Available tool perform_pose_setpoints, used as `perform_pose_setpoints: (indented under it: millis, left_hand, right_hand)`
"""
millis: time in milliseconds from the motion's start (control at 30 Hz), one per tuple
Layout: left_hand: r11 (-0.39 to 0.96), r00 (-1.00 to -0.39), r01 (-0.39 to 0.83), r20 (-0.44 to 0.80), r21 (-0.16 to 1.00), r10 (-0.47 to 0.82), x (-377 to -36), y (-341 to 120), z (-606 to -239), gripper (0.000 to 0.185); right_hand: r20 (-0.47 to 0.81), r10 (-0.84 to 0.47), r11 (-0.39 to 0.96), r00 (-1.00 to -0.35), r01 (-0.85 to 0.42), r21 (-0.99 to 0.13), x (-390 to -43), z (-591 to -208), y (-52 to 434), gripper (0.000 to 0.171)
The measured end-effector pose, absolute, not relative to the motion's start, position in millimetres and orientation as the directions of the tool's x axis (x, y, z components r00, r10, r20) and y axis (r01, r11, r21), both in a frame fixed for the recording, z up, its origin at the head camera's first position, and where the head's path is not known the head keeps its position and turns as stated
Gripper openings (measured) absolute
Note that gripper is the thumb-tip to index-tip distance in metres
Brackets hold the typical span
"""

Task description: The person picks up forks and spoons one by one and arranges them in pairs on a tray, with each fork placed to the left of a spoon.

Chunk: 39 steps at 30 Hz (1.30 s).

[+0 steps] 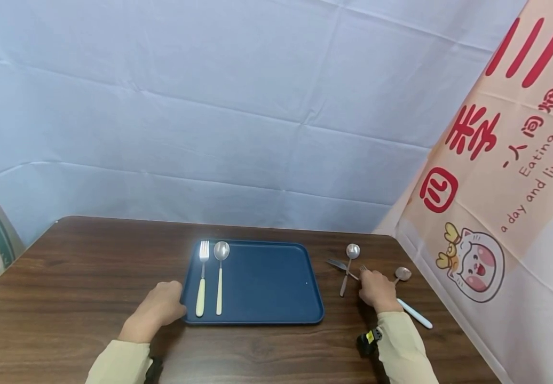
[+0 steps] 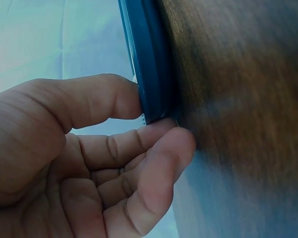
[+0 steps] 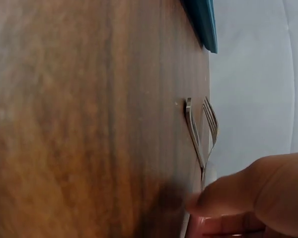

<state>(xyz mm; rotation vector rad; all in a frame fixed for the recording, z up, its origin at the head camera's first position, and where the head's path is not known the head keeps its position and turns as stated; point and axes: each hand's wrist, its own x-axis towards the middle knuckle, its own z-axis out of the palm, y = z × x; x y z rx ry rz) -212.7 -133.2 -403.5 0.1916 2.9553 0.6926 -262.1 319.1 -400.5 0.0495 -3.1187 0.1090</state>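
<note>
A blue tray (image 1: 267, 282) lies on the wooden table. The left hand (image 1: 161, 306) grips its left front corner; the left wrist view shows the thumb on the tray's rim (image 2: 149, 59) and fingertips below. On the tray are a fork (image 1: 202, 288) and a spoon (image 1: 220, 282), both with pale yellow handles. My right hand (image 1: 379, 290) pinches a fork on the table right of the tray. Its tines (image 3: 211, 121) show past the thumb; a pale blue handle (image 1: 416, 313) runs out behind the hand. The fingers' contact is partly hidden.
Left of the right hand, a spoon (image 1: 352, 252) crosses a knife (image 1: 336, 264). Another spoon (image 1: 403, 273) lies beyond the hand, its handle partly hidden. A white cloth (image 1: 209, 133) hangs behind the table, and a printed cloth (image 1: 497, 186) hangs along the right side.
</note>
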Motion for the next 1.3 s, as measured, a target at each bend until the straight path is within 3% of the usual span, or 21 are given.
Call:
perform_pose_setpoints:
  millis: [467, 667, 1033, 1300]
  left_hand:
    - [0.893, -0.987, 0.094, -0.075, 0.439, 0.141, -213, -133, -402, 0.009]
    - [0.89, -0.988, 0.107, -0.055, 0.444, 0.146, -213, -132, -403, 0.011]
    - [0.886, -0.987, 0.097, -0.073, 0.453, 0.146, -212, -134, -403, 0.01]
    - [0.89, -0.987, 0.097, -0.069, 0.445, 0.142, -212, -134, -403, 0.01]
  right_hand:
    - [0.018, -0.044, 0.996, -0.999, -0.045, -0.082, -272, -408, 324, 0.017]
    - [0.026, -0.037, 0.995, -0.999, -0.039, -0.088, -271, -406, 331, 0.006]
    - [-0.068, -0.029, 0.997, -0.997, -0.023, -0.077, -265, -399, 342, 0.007]
    - [-0.034, -0.058, 0.994, -0.998, -0.054, -0.09, -263, -396, 341, 0.006]
